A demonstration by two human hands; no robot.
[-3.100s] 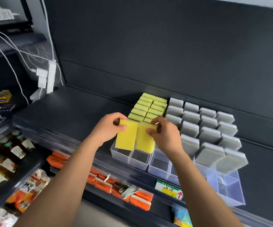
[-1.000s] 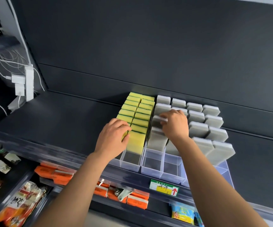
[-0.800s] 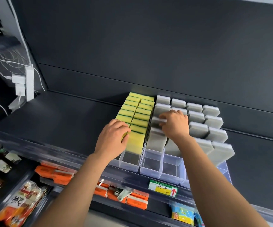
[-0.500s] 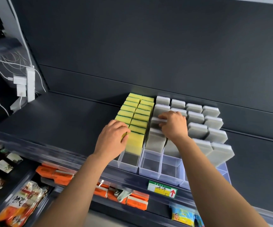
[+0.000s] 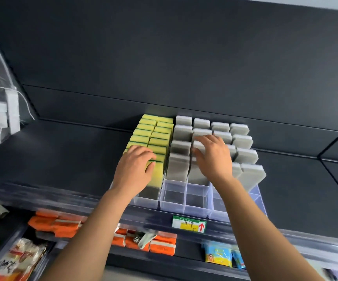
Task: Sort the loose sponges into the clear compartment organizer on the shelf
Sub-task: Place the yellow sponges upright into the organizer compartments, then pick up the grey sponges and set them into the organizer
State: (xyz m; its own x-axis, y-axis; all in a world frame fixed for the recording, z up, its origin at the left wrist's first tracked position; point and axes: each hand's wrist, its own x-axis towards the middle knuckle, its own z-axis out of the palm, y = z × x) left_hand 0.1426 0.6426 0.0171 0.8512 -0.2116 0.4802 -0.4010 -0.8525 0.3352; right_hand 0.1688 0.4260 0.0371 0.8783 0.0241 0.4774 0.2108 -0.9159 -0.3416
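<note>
The clear compartment organizer (image 5: pixel 172 199) stands on the dark shelf, its front row of cells holding nothing. Yellow sponges (image 5: pixel 160 134) with green backing fill its two left columns upright. Grey sponges (image 5: pixel 243 140) stand in the columns to the right. My left hand (image 5: pixel 135 167) lies palm down on the front yellow sponges, fingertips pressing the top of the front yellow sponge (image 5: pixel 158 175); its thumb is hidden. My right hand (image 5: pixel 212 157) rests on the tops of the grey sponges with its fingers spread.
Bare dark shelf (image 5: pixel 62 155) stretches left of the organizer. A white power strip with cables (image 5: pixel 11 110) hangs at far left. Below the shelf edge are a price label (image 5: pixel 189 224), orange packs (image 5: pixel 62 226), blue packets (image 5: pixel 217 254) and a snack bag (image 5: pixel 22 258).
Three seconds ago each hand held a yellow sponge above the front cells; both now stand in the rows. My right hand has since released a grey sponge and spread its fingers.
</note>
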